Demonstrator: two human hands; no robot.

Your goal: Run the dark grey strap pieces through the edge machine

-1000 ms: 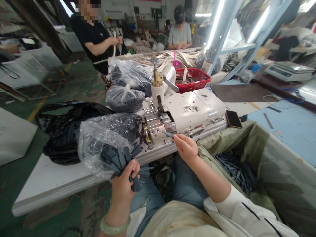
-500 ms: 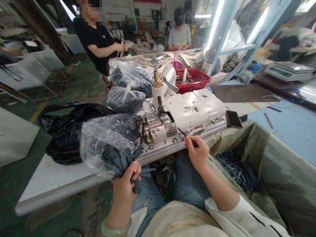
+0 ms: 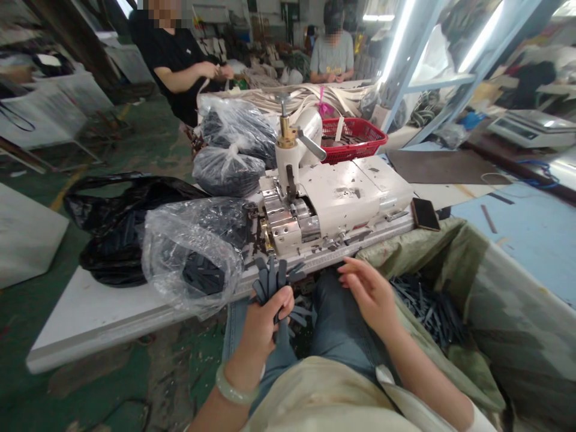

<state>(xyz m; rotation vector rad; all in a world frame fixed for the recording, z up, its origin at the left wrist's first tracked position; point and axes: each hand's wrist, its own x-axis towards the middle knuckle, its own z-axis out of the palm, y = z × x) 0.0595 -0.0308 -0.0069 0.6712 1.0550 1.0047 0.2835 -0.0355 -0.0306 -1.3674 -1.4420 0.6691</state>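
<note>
My left hand (image 3: 269, 315) is closed round a fanned bunch of dark grey strips (image 3: 272, 277), just over the table's front edge. Before me stands a white skiving machine (image 3: 355, 192) with a metal head and a brass-collared post. Nothing shows in my right hand (image 3: 371, 294); its fingers are loosely stretched and a little apart, above my right leg. Left of the bunch, a clear plastic bag (image 3: 155, 249) lies open with more dark strips inside. To the right, a greenish sack (image 3: 454, 240) holds a heap of similar strips (image 3: 427, 309).
A black plastic bag (image 3: 108, 264) and tied clear bags (image 3: 229, 171) lie left of the machine. Behind it is a red basket (image 3: 355, 153). A phone (image 3: 425, 214) rests at the table's right end. Two people work across the table.
My left hand has moved right with the bunch, away from the clear bag. The dark strip that was in my right hand is gone, and that hand has opened and drawn back from the machine.
</note>
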